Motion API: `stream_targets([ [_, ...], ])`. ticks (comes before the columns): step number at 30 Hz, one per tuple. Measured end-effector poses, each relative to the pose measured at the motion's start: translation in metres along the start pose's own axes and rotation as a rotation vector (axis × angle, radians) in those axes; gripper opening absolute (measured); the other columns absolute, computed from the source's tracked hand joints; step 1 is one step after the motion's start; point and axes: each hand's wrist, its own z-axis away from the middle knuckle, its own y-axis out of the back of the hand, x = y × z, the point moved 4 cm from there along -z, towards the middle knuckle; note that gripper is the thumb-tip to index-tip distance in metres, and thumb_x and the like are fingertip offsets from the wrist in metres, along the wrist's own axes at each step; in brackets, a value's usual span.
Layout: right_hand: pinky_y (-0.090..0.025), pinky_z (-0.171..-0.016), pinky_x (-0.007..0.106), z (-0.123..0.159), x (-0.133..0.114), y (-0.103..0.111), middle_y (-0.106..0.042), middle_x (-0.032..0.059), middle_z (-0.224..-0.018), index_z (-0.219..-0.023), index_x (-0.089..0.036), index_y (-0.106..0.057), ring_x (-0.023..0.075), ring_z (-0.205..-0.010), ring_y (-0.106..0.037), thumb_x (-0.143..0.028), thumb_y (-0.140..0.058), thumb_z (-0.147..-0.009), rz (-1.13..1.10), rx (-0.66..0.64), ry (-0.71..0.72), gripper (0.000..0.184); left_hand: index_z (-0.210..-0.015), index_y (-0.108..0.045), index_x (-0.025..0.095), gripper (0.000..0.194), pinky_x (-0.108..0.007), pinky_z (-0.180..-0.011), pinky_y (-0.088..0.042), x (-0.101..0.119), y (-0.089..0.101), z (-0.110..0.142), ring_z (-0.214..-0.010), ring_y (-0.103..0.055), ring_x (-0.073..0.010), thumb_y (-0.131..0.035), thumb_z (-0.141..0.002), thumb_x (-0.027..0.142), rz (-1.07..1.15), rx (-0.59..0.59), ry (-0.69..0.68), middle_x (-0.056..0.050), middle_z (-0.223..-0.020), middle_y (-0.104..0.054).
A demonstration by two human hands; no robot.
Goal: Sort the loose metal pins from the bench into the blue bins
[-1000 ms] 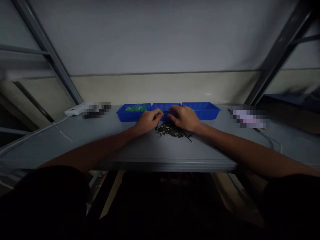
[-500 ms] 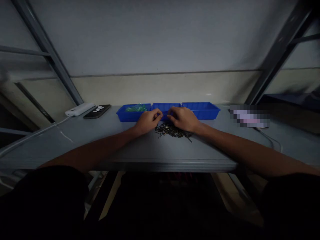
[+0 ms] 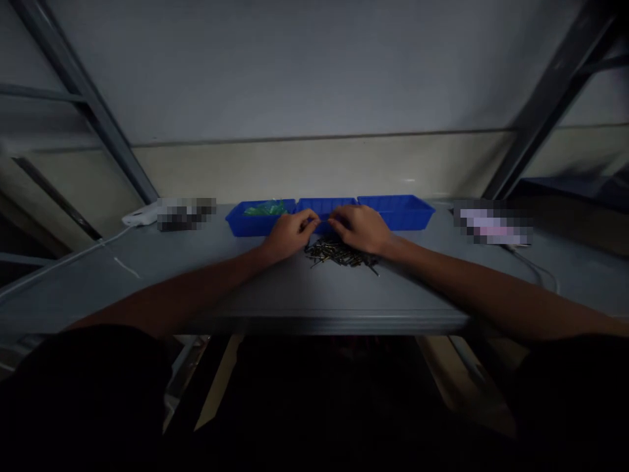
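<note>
My left hand (image 3: 291, 233) is closed in a pinch at the front of the middle blue bin (image 3: 325, 206). What its fingertips hold, if anything, is too small and dark to make out. Facing it, my right hand (image 3: 361, 229) has thumb and fingers curled together, and its fingertips nearly meet the left ones. Below the hands lies a loose pile of thin metal pieces that look like screws (image 3: 339, 253). My right hand hovers over the back of that pile and hides part of it.
Beside the middle bin stand a left blue bin (image 3: 250, 225) holding green plastic (image 3: 268, 208) and a right blue bin (image 3: 403, 214). A white device with a cable (image 3: 140, 216) and a blurred-out item (image 3: 184, 215) sit at left. Another blurred item (image 3: 494, 226) lies at right on the grey table (image 3: 275, 295).
The view has shifted slightly. Both hands stay above the pile, and their fingertips have drawn a little closer together.
</note>
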Motion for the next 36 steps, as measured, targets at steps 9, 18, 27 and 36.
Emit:
stream_targets([
  [9,-0.037,-0.064,0.029,0.001,-0.004,0.002,-0.066,0.0062,-0.090,-0.093,-0.019,-0.062,0.0176,-0.075,-0.057,-0.032,-0.042,-0.087,0.004,0.020,0.035,0.024,-0.088,-0.060,0.016,0.023,-0.021,-0.051,-0.035,0.004,0.001,0.002,-0.049,-0.048,-0.0098,-0.043,-0.089,0.033,0.014,0.008,0.005,0.003,-0.052,-0.053],
  [18,-0.038,-0.067,0.029,0.001,-0.004,0.000,-0.067,0.0066,-0.092,-0.095,-0.018,-0.064,0.0178,-0.078,-0.058,-0.033,-0.042,-0.088,0.017,-0.019,0.036,0.027,-0.082,-0.062,0.016,0.026,-0.021,-0.052,-0.034,0.006,0.001,0.002,-0.052,-0.049,-0.0103,-0.044,-0.088,0.033,-0.025,-0.026,-0.002,0.002,-0.055,-0.055],
  [27,-0.037,-0.064,0.030,0.001,-0.005,-0.007,-0.066,0.0071,-0.090,-0.092,-0.018,-0.065,0.0178,-0.076,-0.058,-0.031,-0.038,-0.089,0.030,-0.041,0.051,0.029,-0.094,-0.057,0.017,0.018,-0.020,-0.050,-0.033,0.001,-0.005,0.003,-0.049,-0.047,-0.0089,-0.048,-0.086,0.029,0.029,-0.056,-0.034,0.005,-0.055,-0.049],
  [36,-0.036,-0.063,0.029,0.003,-0.006,-0.001,-0.066,0.0043,-0.091,-0.098,-0.020,-0.060,0.0175,-0.076,-0.059,-0.029,-0.044,-0.085,0.010,0.016,0.049,0.022,-0.084,-0.061,0.017,0.025,-0.023,-0.053,-0.036,0.003,-0.003,0.001,-0.053,-0.048,-0.0109,-0.042,-0.089,0.034,-0.057,-0.100,-0.017,0.002,-0.056,-0.052],
])
